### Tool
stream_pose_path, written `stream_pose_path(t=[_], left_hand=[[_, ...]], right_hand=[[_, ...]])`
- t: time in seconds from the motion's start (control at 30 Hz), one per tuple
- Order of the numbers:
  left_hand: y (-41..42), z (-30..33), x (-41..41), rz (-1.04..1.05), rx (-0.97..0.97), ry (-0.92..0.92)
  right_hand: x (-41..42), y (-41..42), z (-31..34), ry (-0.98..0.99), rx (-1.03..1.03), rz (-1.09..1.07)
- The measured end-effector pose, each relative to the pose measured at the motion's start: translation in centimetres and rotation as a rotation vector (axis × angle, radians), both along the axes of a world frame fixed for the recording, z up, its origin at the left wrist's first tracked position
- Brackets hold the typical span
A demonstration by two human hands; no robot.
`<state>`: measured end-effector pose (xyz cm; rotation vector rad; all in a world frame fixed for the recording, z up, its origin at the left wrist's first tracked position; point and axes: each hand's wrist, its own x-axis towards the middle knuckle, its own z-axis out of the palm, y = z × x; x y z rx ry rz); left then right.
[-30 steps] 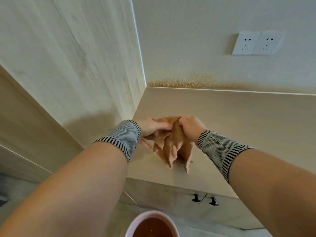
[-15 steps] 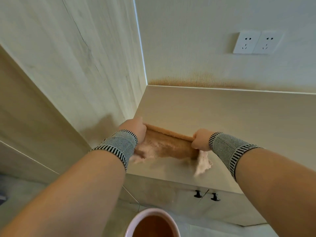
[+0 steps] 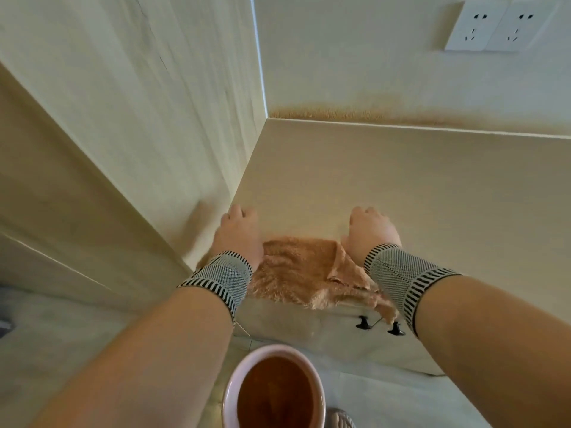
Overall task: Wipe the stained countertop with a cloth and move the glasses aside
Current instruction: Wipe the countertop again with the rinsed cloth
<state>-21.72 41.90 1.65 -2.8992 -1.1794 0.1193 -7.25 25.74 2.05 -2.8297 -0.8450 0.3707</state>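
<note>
Countertop (image 3: 401,186) now bears the spread cloth (image 3: 296,273).

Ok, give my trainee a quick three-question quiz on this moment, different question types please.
1. True or false: the cloth lies on the countertop near its front edge, partly overhanging.
2. Where is the brown stain? A) along the wall's base behind the countertop B) on the cabinet doors C) on the sockets
3. Fill in: the left hand and right hand are at the cloth's two ____ corners.

Key: 1 true; 2 A; 3 far.
</note>
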Motion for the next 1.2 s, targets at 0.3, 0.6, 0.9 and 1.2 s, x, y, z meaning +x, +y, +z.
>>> stream_pose_path(t=[0.3, 0.6, 0.9, 1.2], left_hand=[[-1.3, -5.1, -1.2, 0.129, -0.390, 0.058], [1.2, -5.2, -1.2, 0.105, -0.259, -0.043], [0.7, -8.7, -2.3, 0.017, -0.261, 0.150], [4.8, -9.0, 1.2, -0.082, -0.244, 0.157]], right_hand=[[-2.5, 1.0, -3.6, 0.098, -0.425, 0.070], [-4.2, 1.9, -5.3, 0.170, -0.108, 0.363], [-5.6, 3.2, -8.6, 0.114, -0.159, 0.138], [-3.7, 5.6, -9.5, 0.008, -0.157, 0.124]])
